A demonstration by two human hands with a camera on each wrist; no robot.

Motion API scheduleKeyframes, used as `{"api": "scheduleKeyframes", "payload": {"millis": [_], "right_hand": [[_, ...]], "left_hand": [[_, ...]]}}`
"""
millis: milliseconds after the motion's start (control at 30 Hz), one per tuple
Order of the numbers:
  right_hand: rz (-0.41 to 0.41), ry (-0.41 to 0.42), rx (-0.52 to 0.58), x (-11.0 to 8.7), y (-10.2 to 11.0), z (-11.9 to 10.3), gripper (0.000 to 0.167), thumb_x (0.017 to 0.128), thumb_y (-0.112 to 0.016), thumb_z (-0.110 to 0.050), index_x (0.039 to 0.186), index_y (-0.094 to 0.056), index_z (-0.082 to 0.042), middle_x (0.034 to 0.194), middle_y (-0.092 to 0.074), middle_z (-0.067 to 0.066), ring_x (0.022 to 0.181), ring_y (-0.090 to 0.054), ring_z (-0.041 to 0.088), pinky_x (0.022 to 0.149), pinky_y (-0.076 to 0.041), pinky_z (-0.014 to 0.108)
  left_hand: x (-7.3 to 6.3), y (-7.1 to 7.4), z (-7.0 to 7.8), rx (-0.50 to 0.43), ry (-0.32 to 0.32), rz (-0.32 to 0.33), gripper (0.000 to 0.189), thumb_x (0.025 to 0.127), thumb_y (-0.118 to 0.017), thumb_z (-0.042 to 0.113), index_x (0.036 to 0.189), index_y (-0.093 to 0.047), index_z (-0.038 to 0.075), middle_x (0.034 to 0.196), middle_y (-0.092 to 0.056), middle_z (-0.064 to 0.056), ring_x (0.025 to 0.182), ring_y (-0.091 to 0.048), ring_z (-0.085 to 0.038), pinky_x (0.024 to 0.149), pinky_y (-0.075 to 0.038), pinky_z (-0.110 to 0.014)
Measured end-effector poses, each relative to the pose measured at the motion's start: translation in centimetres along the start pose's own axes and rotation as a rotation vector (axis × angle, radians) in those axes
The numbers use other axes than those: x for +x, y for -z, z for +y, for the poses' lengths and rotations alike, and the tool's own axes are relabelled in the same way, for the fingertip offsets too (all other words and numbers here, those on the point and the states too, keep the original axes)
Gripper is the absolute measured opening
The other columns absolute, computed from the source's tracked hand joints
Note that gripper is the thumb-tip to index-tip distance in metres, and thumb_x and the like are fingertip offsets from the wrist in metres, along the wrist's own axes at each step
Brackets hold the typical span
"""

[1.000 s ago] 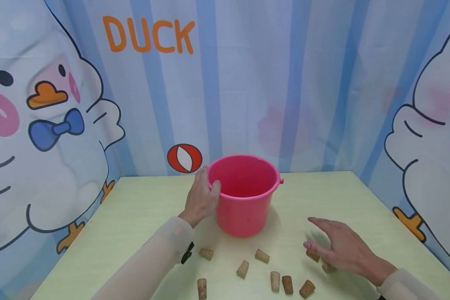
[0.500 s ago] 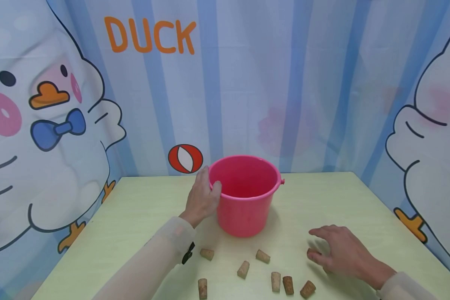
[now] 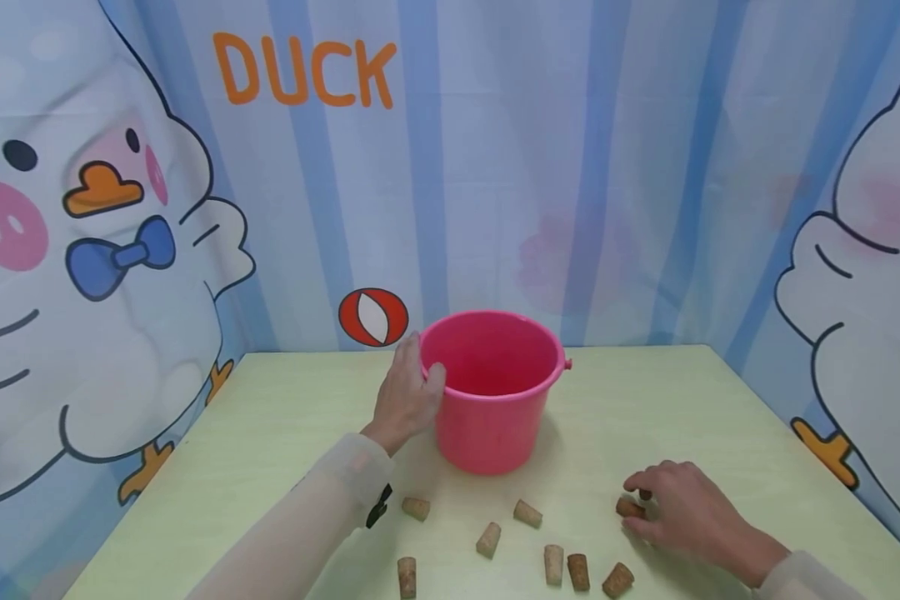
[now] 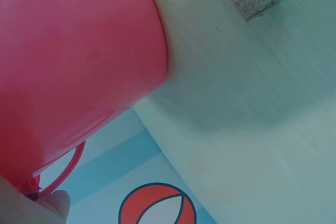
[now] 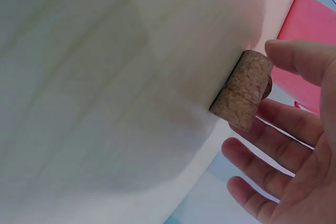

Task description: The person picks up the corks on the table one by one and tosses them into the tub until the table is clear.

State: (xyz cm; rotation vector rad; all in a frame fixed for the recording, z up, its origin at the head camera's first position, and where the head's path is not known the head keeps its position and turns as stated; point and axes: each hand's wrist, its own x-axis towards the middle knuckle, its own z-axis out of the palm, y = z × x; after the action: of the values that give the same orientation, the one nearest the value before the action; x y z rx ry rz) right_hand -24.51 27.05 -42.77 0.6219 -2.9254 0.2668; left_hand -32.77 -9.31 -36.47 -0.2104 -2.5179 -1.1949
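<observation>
A pink bucket stands upright on the table. My left hand grips its left rim; in the left wrist view a fingertip shows beside the bucket's handle mount. On the right, my right hand is low over the table, thumb and fingers spread around a brown cork. In the right wrist view a cork lies on the table between thumb and fingers, partly covering another cork behind it.
Several more corks lie in front of the bucket, among them a pale cork, a darker cork and one cork near the left sleeve. A duck-printed curtain rises behind the pale table.
My right hand has lowered and drawn slightly nearer, its fingers bending down toward the corks at the right. The left hand keeps its hold on the bucket.
</observation>
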Motion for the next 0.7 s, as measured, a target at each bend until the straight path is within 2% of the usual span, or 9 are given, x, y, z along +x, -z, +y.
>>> {"api": "scheduleKeyframes", "payload": {"millis": [167, 700], "right_hand": [[0.030, 0.031, -0.024, -0.30, -0.42, 0.06, 0.018, 0.077, -0.088, -0.033, 0.088, -0.076, -0.026, 0.073, -0.058, -0.020, 0.067, -0.050, 0.001, 0.076, -0.052, 0.044], [0.050, 0.095, -0.024, -0.16, -0.48, 0.21, 0.016, 0.079, -0.088, -0.030, 0.077, -0.071, -0.031, 0.069, -0.058, -0.025, 0.061, -0.044, -0.005, 0.070, -0.047, 0.040]], "left_hand": [[-0.06, -0.07, 0.08, 0.008, -0.003, -0.007, 0.079, 0.096, -0.060, 0.031, 0.163, -0.021, 0.016, 0.158, -0.038, -0.004, 0.135, -0.047, -0.027, 0.093, -0.058, -0.047], [-0.09, 0.04, 0.06, 0.021, -0.007, -0.009, 0.079, 0.097, -0.057, 0.032, 0.164, -0.019, 0.014, 0.162, -0.033, -0.005, 0.140, -0.043, -0.029, 0.097, -0.055, -0.049]]}}
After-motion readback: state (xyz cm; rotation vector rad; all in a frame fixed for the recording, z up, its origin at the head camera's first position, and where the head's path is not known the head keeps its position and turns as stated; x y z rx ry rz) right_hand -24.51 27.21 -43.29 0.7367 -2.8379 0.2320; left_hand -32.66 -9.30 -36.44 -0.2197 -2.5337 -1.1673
